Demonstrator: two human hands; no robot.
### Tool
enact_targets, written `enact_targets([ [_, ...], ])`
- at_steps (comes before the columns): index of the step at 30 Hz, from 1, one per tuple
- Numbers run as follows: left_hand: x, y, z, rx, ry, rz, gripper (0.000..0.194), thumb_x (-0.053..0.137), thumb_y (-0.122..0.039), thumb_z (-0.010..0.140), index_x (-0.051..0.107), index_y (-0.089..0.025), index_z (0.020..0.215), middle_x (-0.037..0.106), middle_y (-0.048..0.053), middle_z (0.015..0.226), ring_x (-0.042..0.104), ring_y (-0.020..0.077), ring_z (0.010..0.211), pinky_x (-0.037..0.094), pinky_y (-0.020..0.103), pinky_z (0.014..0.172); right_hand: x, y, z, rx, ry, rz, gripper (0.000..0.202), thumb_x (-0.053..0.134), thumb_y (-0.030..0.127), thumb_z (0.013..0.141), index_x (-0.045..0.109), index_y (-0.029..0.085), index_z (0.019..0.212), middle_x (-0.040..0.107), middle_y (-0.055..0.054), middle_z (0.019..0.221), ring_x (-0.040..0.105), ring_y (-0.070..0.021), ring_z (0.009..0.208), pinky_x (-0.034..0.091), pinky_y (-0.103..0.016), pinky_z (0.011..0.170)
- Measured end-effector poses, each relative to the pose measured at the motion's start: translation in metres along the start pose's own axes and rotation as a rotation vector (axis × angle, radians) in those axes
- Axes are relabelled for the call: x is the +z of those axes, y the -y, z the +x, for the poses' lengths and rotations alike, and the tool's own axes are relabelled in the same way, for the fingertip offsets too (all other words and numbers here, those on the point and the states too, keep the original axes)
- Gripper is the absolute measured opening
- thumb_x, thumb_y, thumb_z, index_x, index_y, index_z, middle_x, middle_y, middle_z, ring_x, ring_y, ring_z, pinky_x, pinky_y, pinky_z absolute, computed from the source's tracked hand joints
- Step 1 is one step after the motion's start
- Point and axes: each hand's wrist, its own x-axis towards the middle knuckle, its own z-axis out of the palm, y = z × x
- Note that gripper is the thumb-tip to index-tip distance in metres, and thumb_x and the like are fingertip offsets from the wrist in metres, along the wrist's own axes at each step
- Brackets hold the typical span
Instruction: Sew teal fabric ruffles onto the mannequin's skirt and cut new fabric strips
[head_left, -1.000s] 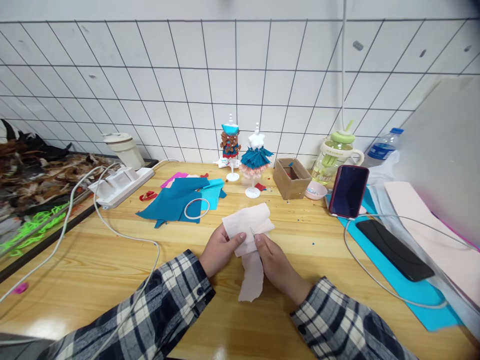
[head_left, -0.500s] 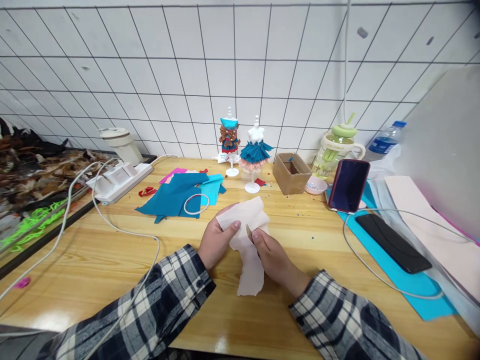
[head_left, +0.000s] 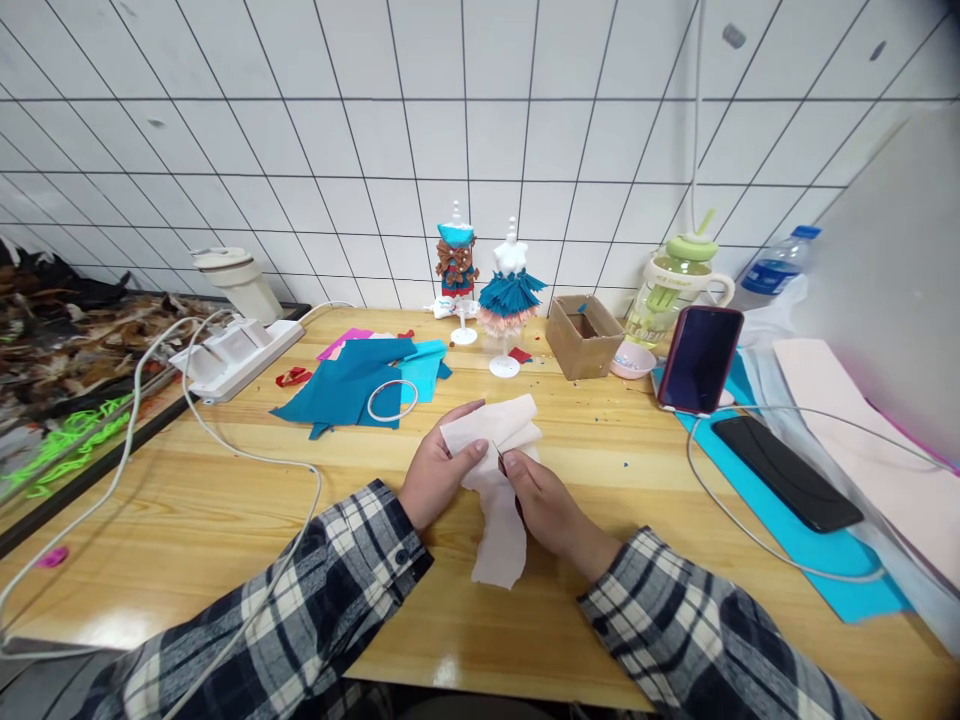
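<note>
My left hand (head_left: 437,468) is closed on a sheet of pale pink crepe paper (head_left: 491,425), its thumb lying on top. A long strip of the same paper hangs down between my hands. In my closed right hand (head_left: 546,503) is a small pair of scissors (head_left: 498,449), mostly covered by the fingers; the thin metal blade lies against the paper. Beyond my hands stands a small white dress form (head_left: 511,258) wearing a teal and pink ruffled paper skirt. Beside it is another dress form (head_left: 456,262) in blue, brown and red.
Teal paper (head_left: 352,380) with a white ring (head_left: 393,400) lies at left. A cardboard box (head_left: 585,338), a pink dish (head_left: 632,360), a propped phone (head_left: 701,358) and a flat black phone (head_left: 786,472) are at right. A white cable (head_left: 318,480) crosses my left sleeve.
The scissors blade has turned and now looks thinner, edge-on to me. Both hands and the paper have shifted only slightly. The whole view has tilted a little.
</note>
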Motion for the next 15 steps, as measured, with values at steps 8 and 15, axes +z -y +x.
enact_targets([
  [8,0.0026,-0.0007,-0.001,-0.006,0.013,0.011,0.067,0.074,-0.034,0.073,0.048,-0.017,0.133,0.063,0.011,0.123,0.06,0.0265,0.109,0.048,0.036,0.09,0.0016,-0.0009,0.0006,0.0,-0.046,0.05,0.045,0.028,0.055,0.095,0.055,0.021,0.085,0.06,-0.003,0.079,0.055,-0.0207,0.091,0.043,-0.034,0.084],
  [15,0.0018,-0.0002,-0.0008,-0.008,-0.05,0.087,0.046,0.077,-0.036,0.068,0.059,-0.016,0.105,0.069,0.006,0.096,0.064,0.02,0.083,0.049,0.029,0.074,0.0017,0.0025,-0.0002,0.021,-0.053,0.034,0.045,0.028,0.056,0.094,0.054,0.02,0.087,0.06,-0.003,0.085,0.054,-0.0189,0.081,0.043,-0.033,0.078],
])
